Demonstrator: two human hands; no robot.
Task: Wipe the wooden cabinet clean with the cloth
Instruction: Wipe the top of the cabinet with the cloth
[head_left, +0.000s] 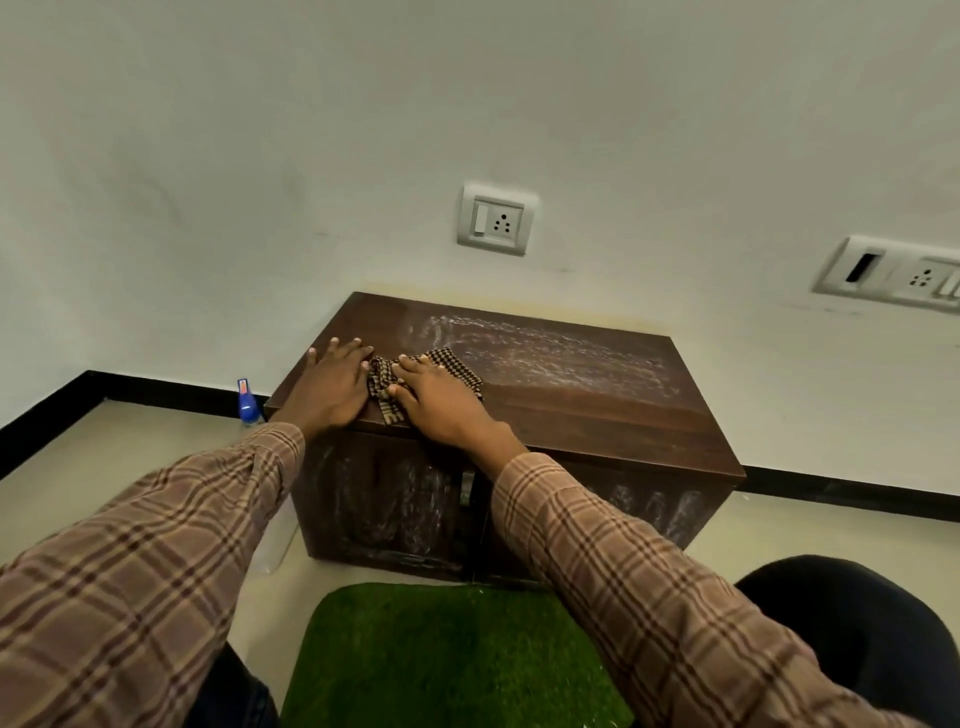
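R hand (441, 400) presses cloth (387, 387) on cabinet (571, 395) top.

Cabinet (571, 410): dark wood, smooth, low sheen; whitish streaky film on far top and front. Cloth (387, 384): woven check fabric, rumpled. Sleeves (623, 561): soft plaid cloth. Near mat (447, 660): rough green artificial turf. Socket plates (496, 219): glossy plastic. Wall (260, 130): matt.
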